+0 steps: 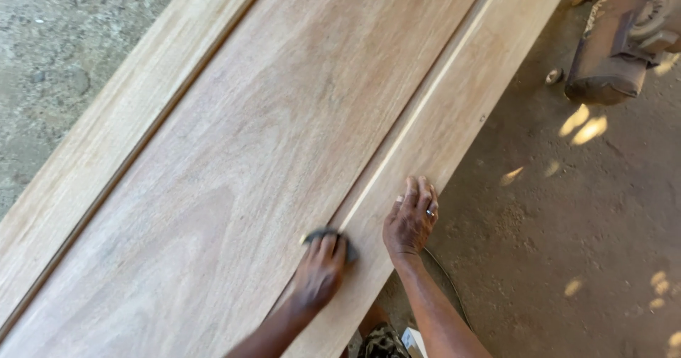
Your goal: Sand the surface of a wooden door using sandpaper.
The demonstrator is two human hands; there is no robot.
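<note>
— What is each hand doing?

— The left hand (320, 269) is curled down over a dark sanding pad (333, 239), pressing it on the wood; only the pad's front edge peeks past the fingers. The right hand (410, 219) lies open and flat just beside it, holding nothing, with rings on its fingers.

— Where does the pad sit?

— Right under the left hand, at the groove (418, 109) between the wide panel (284, 117) and the right-hand rail (461, 109). The panel's long axis runs away from both hands, up and to the right.

— Counts?

— One pad, one panel, two rails, the other one (113, 138) far left. A dark machine (617, 53) stands on the dirt floor (567, 223), well right of the right hand.
</note>
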